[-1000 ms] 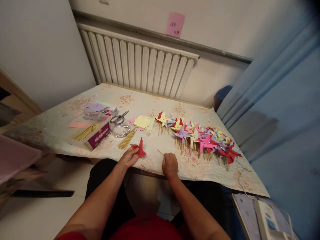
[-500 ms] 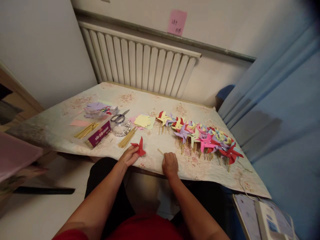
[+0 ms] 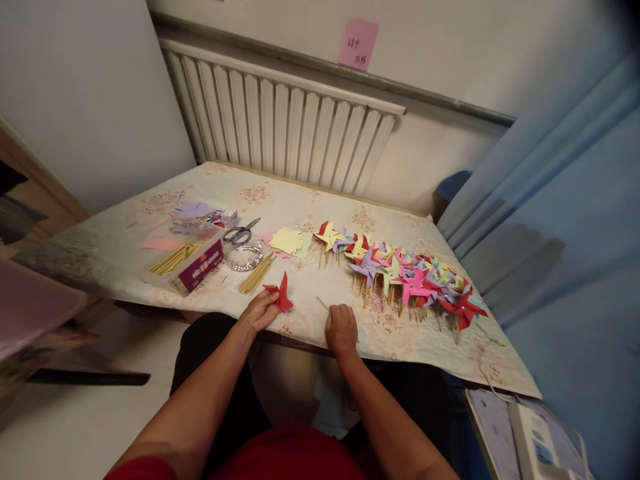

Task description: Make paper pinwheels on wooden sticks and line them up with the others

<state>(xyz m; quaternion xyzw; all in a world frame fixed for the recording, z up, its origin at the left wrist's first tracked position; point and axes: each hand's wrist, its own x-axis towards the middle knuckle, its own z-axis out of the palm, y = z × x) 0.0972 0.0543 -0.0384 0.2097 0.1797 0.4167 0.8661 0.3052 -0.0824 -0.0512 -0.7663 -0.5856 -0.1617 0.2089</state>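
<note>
Fingers (image 3: 267,308) of the left hand (image 3: 257,312) are pinching a red paper pinwheel (image 3: 281,295); the right hand (image 3: 341,328) is closing around a wooden stick (image 3: 323,304) on the desk (image 3: 310,320).

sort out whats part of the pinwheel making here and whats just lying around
In hand:
left hand holding red pinwheel
right hand on wooden stick
loose sticks
finished pinwheels
yellow paper squares

Lying about:
scissors
pink note
radiator
</note>
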